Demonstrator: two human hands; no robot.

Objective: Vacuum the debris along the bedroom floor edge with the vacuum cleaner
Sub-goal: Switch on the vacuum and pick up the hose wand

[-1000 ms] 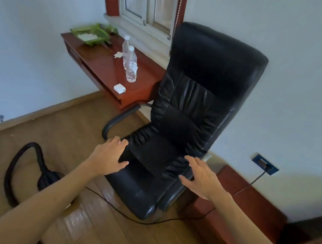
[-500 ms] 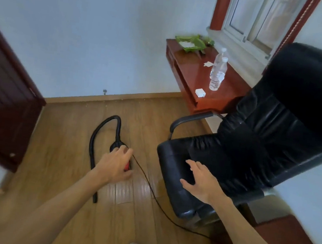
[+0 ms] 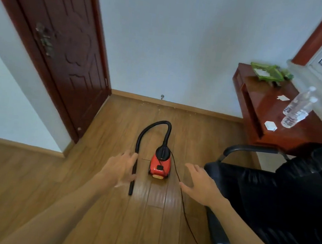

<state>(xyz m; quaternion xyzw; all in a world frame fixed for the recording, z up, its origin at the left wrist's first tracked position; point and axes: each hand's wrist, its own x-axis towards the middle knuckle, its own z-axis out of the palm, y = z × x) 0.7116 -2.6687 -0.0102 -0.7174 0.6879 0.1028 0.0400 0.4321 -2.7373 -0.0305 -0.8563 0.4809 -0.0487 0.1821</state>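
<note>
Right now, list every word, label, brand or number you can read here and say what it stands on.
None can be read.
Red vacuum cleaner: yellow panel at its near end, too blurred to read.
Water bottles on the desk: labels too blurred.
Green tray: white sheet inside, nothing legible.

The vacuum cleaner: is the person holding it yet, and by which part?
Not yet. The left hand, open, reaches at the hose wand; no grip shows. The right hand is open and empty.

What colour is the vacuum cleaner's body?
Red, with a black top and hose; the vacuum cleaner shows clearly in the head view.
</note>
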